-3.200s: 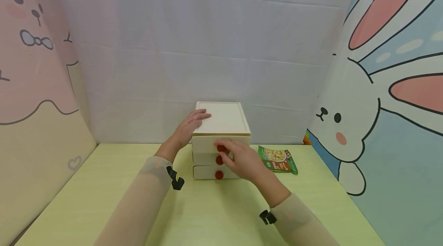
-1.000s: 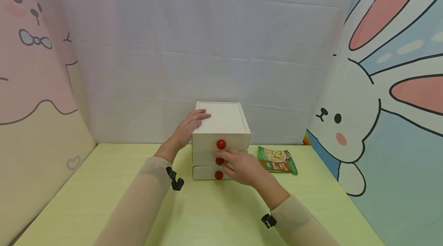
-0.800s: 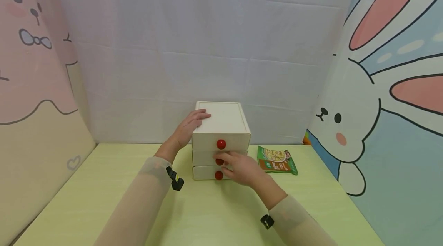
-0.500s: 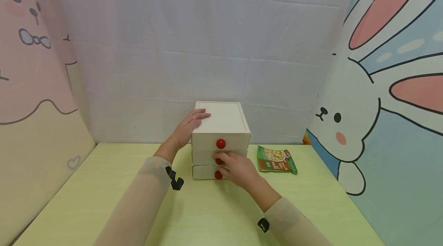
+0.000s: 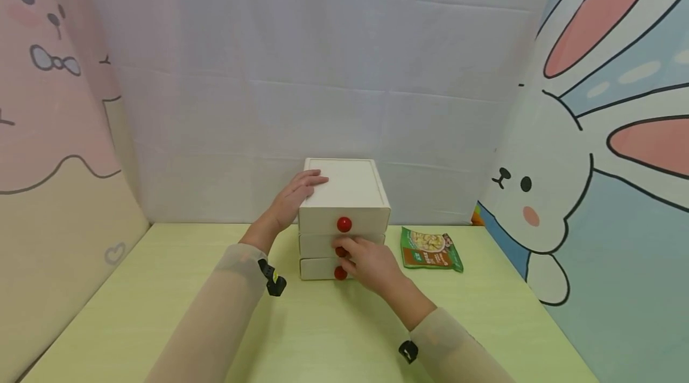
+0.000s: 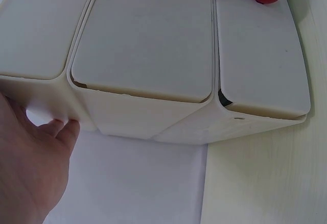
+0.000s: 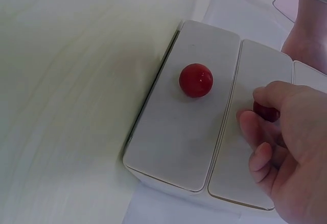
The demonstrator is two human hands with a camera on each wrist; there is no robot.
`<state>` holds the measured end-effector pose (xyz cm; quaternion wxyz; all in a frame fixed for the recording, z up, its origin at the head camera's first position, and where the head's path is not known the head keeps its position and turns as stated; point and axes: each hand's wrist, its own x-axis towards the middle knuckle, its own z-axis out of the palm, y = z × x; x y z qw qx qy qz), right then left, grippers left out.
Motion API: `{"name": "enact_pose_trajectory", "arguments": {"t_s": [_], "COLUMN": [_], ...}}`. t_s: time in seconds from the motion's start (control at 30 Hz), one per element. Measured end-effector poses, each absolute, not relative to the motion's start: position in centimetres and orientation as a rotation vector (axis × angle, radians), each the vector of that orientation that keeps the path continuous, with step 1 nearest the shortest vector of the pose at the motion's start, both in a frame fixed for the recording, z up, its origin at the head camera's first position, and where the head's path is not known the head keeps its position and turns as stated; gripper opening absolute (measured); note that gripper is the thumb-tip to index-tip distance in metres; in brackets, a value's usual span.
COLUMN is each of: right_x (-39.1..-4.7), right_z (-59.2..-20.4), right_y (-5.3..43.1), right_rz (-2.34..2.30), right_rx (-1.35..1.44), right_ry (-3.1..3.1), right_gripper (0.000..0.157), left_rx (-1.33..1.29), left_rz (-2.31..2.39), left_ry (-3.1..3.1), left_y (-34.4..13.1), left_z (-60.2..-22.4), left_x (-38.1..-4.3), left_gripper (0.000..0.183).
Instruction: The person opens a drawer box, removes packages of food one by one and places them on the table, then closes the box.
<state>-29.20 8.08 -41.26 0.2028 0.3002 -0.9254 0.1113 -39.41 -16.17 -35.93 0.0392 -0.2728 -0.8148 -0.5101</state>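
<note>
A white cabinet (image 5: 347,182) of three stacked drawers, each with a round red knob, stands at the back of the table. My left hand (image 5: 290,202) rests on its upper left edge, fingers lying over the top. In the left wrist view, my left hand (image 6: 36,157) touches the cabinet's side. My right hand (image 5: 377,266) pinches the middle drawer's red knob (image 7: 265,113) between thumb and fingers, partly hiding it. The top drawer's knob (image 5: 344,224) and the bottom drawer's knob (image 7: 196,80) are untouched. All the drawer fronts look pushed in.
A green and brown food packet (image 5: 430,249) lies flat to the right of the cabinet on the pale yellow-green table (image 5: 334,335). White cloth (image 5: 323,72) hangs close behind. Cartoon-printed panels border the table at the left and right.
My right hand has moved down from the top drawer's knob to the middle one and now pinches it. The top drawer, slightly out earlier, sits flush. My left hand has stayed put.
</note>
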Motion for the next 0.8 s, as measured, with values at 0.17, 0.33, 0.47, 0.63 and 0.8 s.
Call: {"name": "enact_pose_trajectory", "arguments": {"t_s": [0.17,0.33,0.47,0.63,0.8], "right_x": [-29.24,-29.35,-29.38,-29.31,-29.26], "right_z": [-41.37,-41.51,-41.62,-41.55,-41.42], "right_y": [8.02,7.93,7.87,7.81,7.74], "right_rz": [0.297,0.286,0.275,0.274,0.293], "right_rx": [0.832,0.827,0.833,0.836,0.822], "right_ry": [-2.578,-2.561,-2.534,-2.532,-2.555], "right_gripper": [0.028,0.028,0.027,0.026,0.026], "left_rx": [-0.846,-0.842,-0.838,-0.837,-0.825], "left_rz": [-1.572,-1.567,-1.575,-1.567,-1.559], "left_ry": [-2.490,-2.494,-2.498,-2.508,-2.525], "left_y": [-16.17,-16.16,-16.10,-16.15,-16.18], "left_z": [-35.86,-35.91,-35.90,-35.86,-35.73], "left_x": [-39.35,-39.51,-39.56,-39.53,-39.52], "left_gripper": [0.052,0.052,0.052,0.052,0.052]}}
